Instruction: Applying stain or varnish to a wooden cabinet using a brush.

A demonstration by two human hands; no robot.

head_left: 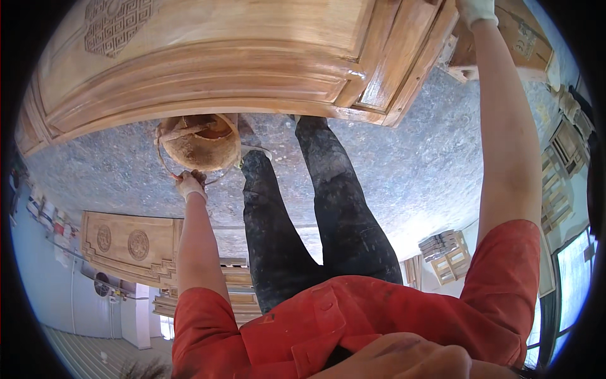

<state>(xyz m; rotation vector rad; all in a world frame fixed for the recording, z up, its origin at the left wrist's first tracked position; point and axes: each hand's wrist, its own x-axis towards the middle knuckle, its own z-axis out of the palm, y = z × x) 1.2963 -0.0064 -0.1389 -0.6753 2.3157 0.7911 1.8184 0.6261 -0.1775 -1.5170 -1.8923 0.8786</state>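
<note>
My left hand (191, 184), in a pale glove with brown-stained fingers, is closed round the thin hoop handle of a bucket (202, 153). The bucket is coated in brown, and reddish-brown shows inside its mouth. Above it in the view stretches a large varnished wooden panel (208, 82) with raised mouldings and a carved lattice pattern, its edge covering part of the bucket. My right arm reaches far up beside the panel's right end. The gloved right hand (477, 9) is cut off by the picture's upper edge, so its fingers are hidden.
A cardboard box (521, 47) stands past the panel's right end. My legs (341, 183) are on the spattered grey floor (435, 151), right of the bucket. Behind me are carved wooden panels (129, 243), stacked boards (237, 287) and a pallet (451, 265).
</note>
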